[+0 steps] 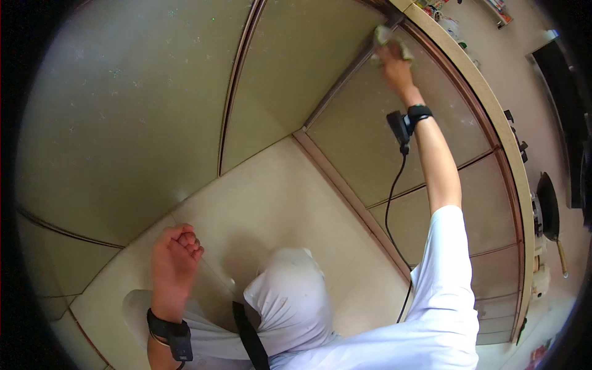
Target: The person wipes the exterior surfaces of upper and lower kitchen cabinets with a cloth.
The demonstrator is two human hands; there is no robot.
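My right hand (pixel 394 62) holds a pale greenish cloth (pixel 382 35) against the upper corner of a cabinet door (pixel 444 97), just under the countertop edge. The hand and cloth are slightly blurred, and part of the cloth is hidden beneath my fingers. Off to the lower left, my left hand (pixel 175 259) hovers over the floor near my knee, its fingers curled in a loose fist with nothing visible in them. Each wrist wears a black strapped device; the right one (pixel 398 127) trails a cable.
Tall glossy panels (pixel 138 115) stand on the left and meet the cabinet in a corner. Pale floor tiles (pixel 277 194) lie between. Above the cabinet runs a countertop edge (pixel 485 92); a dark wok (pixel 549 208) with a wooden handle sits beyond it.
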